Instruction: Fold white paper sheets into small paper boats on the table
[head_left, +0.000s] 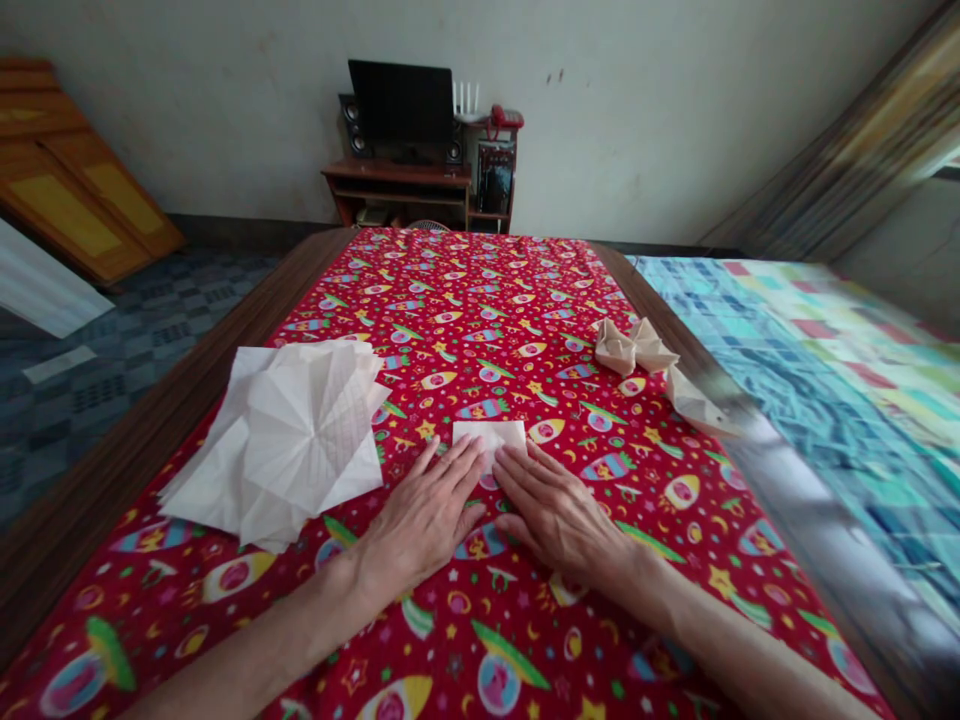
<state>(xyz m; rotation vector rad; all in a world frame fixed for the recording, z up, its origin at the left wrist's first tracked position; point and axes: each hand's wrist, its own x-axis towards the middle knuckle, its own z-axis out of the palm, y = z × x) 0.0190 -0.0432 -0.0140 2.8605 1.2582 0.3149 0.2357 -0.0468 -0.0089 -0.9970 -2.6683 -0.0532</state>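
Red cloth point(495, 590) spreads nearest us, white sheets point(311, 430) left of our left hand point(424, 515). It and our right hand point(562, 515) lie flat, fingers extended, gripping nothing. Under their fingertips, the folded paper point(487, 430) seems light, soft, easily creased; we'd best hold its side edges.

paper stack point(307, 440) left | folded sheet point(491, 434) centre | folded pieces point(634, 347) right, seemingly three

My left hand point(431, 510) and right hand point(559, 510), palms down, fingers extended and converging; forearms enter from the lower corners.
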